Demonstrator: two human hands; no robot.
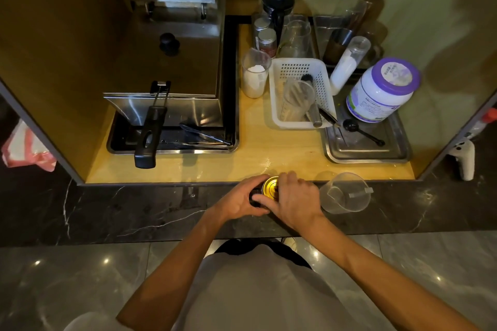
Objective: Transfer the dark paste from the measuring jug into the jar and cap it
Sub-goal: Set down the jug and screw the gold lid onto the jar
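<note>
Right now both hands close on the jar (259,197) at the surface's (161,212) near edge: left hand (242,201) wraps its dark body, right hand (294,200) pinches the gold lid (271,187); the clear measuring jug (345,192) stands just beside

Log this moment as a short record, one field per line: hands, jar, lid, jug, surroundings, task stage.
left hand: left hand wrapped round the side of the jar
right hand: right hand gripping the lid from the right
jar: dark jar, mostly hidden by both hands, at the counter's front edge
lid: gold lid on top of the jar
jug: clear measuring jug right of the hands, looks empty
surroundings: white basket, metal tray, fryer behind
task stage: capping; tightness cannot be told
</note>
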